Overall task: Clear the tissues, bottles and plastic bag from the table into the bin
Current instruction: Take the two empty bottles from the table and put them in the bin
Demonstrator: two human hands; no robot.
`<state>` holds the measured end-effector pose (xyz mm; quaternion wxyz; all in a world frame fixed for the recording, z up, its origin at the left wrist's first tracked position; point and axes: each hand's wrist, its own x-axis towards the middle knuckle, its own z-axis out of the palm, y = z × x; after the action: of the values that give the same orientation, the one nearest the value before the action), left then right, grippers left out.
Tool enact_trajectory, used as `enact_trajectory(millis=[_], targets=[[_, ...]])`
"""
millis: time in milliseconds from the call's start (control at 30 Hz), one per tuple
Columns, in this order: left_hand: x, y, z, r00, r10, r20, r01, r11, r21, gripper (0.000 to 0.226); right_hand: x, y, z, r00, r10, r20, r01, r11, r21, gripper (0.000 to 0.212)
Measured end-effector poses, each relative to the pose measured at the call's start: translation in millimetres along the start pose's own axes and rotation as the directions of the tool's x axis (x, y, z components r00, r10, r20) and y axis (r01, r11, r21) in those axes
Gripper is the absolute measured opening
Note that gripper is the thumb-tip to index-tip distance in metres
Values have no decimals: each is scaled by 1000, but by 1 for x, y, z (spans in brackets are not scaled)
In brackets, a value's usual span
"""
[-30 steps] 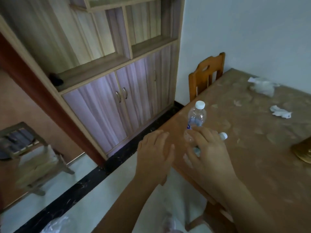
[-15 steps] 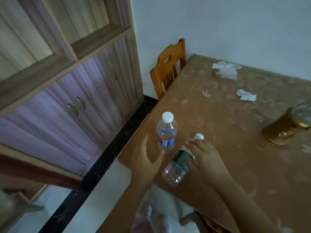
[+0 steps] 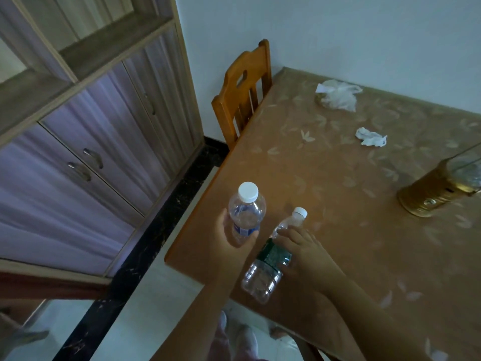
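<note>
My left hand (image 3: 231,243) grips an upright clear bottle with a blue label (image 3: 246,212) near the table's near-left corner. My right hand (image 3: 304,254) holds a clear bottle with a green label (image 3: 270,264), tilted with its white cap pointing away from me. A crumpled tissue (image 3: 371,137) lies further back on the brown table (image 3: 338,204). A clear plastic bag (image 3: 338,95) sits near the far edge by the wall. No bin is in view.
A gold-based glass vessel (image 3: 440,191) stands at the right edge. A wooden chair (image 3: 242,92) is pushed against the table's left side. A wooden cabinet (image 3: 91,126) fills the left, with tiled floor (image 3: 145,308) between it and the table.
My left hand has closed round the upright blue-label bottle, which it was only reaching for. My right hand has lifted the green-label bottle's base off the table edge.
</note>
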<state>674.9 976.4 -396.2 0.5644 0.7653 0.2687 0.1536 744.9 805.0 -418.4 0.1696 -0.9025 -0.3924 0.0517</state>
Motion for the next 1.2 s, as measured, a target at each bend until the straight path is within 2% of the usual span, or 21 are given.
enact_trajectory(millis=[300, 400, 633, 733, 900, 1033, 1200], targets=[[13, 2, 4, 999, 16, 44, -12, 996, -88, 67, 6, 6, 5, 1000, -21, 1, 21, 999, -44, 56], [16, 3, 6, 998, 20, 60, -13, 994, -111, 66, 7, 4, 7, 1000, -2, 9, 2, 999, -54, 64], [23, 7, 8, 999, 50, 10, -49, 991, -122, 60, 17, 3, 14, 999, 39, -9, -40, 996, -74, 72], [27, 13, 3, 998, 64, -24, -67, 989, -135, 61, 24, 0, 14, 999, 49, -24, -51, 995, -88, 67], [34, 21, -17, 989, 132, -68, -139, 984, -109, 65, 34, -2, 17, 997, 79, -22, -81, 994, -73, 67], [41, 20, -31, 986, 164, -38, -166, 983, -73, 65, 40, -3, 16, 996, 91, -18, -92, 993, -78, 68], [47, 18, -43, 992, 121, -19, -122, 989, -77, 66, 41, -2, 17, 992, 129, 12, -128, 990, -64, 72]])
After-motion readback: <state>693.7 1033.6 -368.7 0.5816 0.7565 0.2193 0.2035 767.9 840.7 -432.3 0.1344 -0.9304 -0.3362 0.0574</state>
